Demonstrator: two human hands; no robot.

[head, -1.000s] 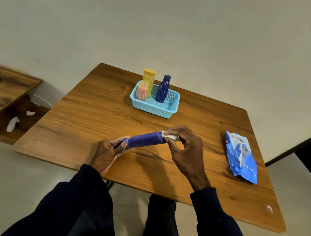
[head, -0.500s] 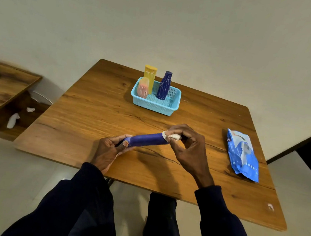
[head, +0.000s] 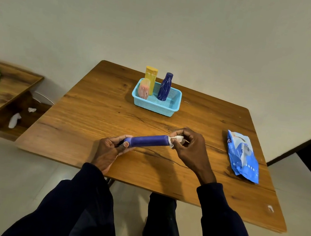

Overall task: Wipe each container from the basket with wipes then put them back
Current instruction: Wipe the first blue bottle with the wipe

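Our left hand [head: 108, 149] grips the purple tube [head: 148, 140] above the tabletop [head: 93, 110], and our right hand [head: 190, 149] pinches a wipe [head: 176, 139] against its end. Print on the wipes pack [head: 243, 157] is too small to read. The basket [head: 157, 107] stands beyond.

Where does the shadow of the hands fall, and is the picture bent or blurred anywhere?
Head view: dim light; the right hand, pinching a white wipe, casts its shadow on the brown wooden table, toward the viewer. Head view: the wide lens skews the table outline; the purple cylindrical tube in the left hand looks sharp; no strong glare.
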